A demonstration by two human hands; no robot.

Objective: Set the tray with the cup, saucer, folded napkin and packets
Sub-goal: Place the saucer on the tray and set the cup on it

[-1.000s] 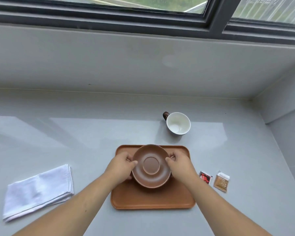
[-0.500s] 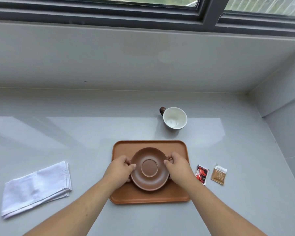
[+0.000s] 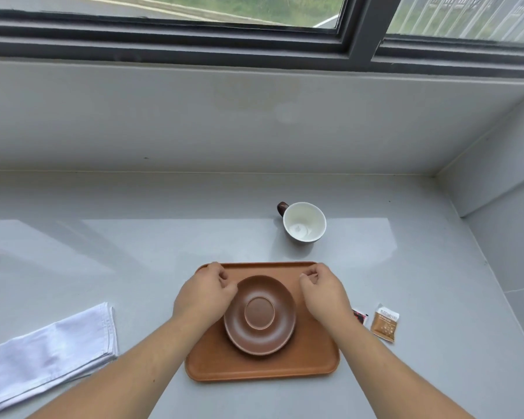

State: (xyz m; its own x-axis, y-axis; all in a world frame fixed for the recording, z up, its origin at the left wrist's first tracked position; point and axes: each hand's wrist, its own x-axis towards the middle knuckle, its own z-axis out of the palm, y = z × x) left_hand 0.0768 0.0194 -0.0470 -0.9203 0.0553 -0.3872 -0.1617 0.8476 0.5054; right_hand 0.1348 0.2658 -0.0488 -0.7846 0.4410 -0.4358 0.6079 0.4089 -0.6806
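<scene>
A brown saucer [image 3: 259, 316] lies flat in the middle of the orange-brown tray [image 3: 312, 355]. My left hand [image 3: 204, 294] hovers at the saucer's left rim and my right hand [image 3: 322, 290] just right of it, both with fingers loosely curled and holding nothing. Beyond the tray stands a cup [image 3: 303, 222], white inside, with a dark handle pointing left. A folded white napkin [image 3: 53, 355] rests on the counter at the left. A red packet [image 3: 360, 316], partly hidden by my right wrist, and a brown packet [image 3: 384, 322] lie right of the tray.
The grey counter [image 3: 103, 252] runs back to a grey wall under a dark-framed window [image 3: 360, 40]. A side wall [image 3: 502, 237] closes the counter on the right.
Both hands have let go of the saucer, which now rests on the tray, and have drawn slightly apart and away from its rim.
</scene>
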